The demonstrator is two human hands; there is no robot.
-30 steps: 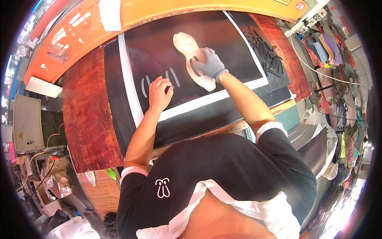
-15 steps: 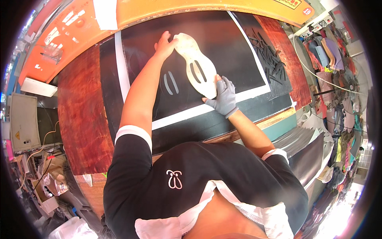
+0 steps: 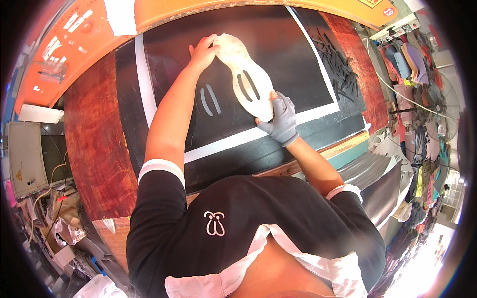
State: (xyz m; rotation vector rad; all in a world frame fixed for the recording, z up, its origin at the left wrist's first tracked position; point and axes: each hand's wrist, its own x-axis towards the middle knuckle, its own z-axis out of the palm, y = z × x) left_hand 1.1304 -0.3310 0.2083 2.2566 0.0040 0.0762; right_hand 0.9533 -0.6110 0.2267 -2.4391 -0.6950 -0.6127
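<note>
The white sole-shaped template lies flat on the black sheet covering the tabletop. It could slide off line, I judge, if either end lifts or the pressure is uneven. The left hand pinches the template's far tip, fingers closed on it. The gloved right hand presses its near end, fingers curled, holding nothing else.
</note>
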